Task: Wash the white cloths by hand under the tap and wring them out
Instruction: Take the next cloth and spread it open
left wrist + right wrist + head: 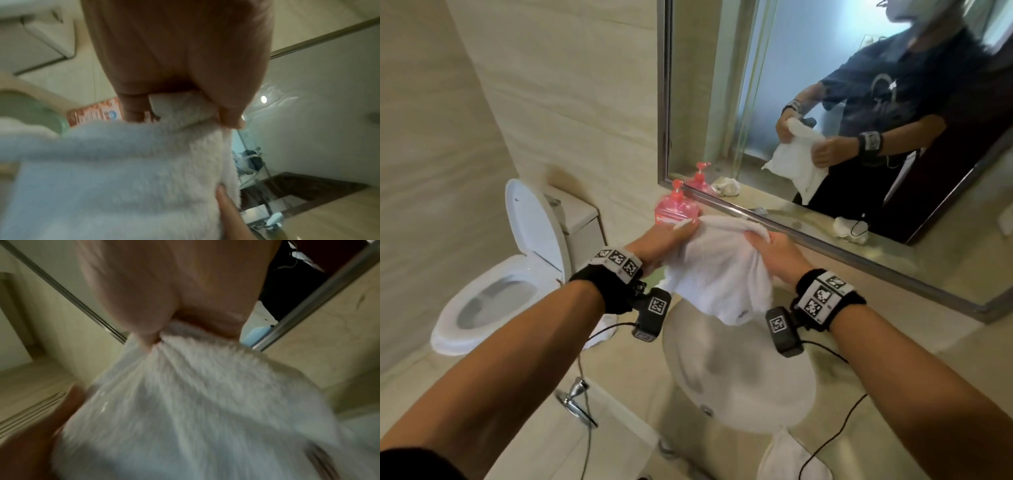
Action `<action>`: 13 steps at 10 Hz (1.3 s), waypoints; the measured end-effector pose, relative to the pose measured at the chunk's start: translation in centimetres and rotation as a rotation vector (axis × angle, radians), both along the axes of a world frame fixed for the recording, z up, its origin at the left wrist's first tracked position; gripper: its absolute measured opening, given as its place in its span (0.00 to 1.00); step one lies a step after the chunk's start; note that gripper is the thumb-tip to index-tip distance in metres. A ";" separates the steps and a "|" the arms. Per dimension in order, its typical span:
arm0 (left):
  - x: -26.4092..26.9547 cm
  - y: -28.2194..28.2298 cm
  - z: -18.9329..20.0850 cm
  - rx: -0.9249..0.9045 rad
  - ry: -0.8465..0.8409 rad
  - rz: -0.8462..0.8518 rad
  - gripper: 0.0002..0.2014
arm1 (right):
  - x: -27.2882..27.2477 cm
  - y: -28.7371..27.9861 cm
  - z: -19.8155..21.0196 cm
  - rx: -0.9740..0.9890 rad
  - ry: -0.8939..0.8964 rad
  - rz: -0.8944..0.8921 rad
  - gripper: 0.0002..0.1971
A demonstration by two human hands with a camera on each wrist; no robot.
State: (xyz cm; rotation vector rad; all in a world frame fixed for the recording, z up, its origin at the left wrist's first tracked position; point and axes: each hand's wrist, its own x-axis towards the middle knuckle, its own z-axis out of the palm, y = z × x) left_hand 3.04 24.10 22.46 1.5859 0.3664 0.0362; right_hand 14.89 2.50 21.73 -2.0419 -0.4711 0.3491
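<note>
The white cloth [717, 270] hangs in the air above the round basin [739, 387], bunched along its top edge between both hands. The left hand [664, 240] grips the left end of that edge and the right hand [774, 251] grips the right end, each clamped on the fabric, with a short span of cloth stretched between them and the rest drooping toward the bowl.

Only the head view takes in the room: a pink pump bottle [676, 205] at the back left corner of the counter against the mirror [825, 85], a second crumpled white cloth [849, 229] at the counter's back edge to the right, another white cloth [791, 459] at its front edge below the basin, and a toilet [517, 267] with its lid up off to the left. The mirror gives the front of the grip, both fists closed on the towel.

The left wrist view shows what the head view hides: the left hand's thumb [232, 112] and a finger [133, 107] pinching a rolled hem of the cloth [123, 170], and the right hand's fingertip [224, 194] touching its edge lower down. The right wrist view, blurred, shows the right hand [174, 296] closed on a tightly gathered neck of cloth [195, 410] that fans out below.
</note>
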 end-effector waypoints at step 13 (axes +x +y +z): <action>-0.2 -1.4 -0.6 0.120 -0.070 0.056 0.27 | -4.8 3.3 -1.6 0.267 0.041 -0.063 0.11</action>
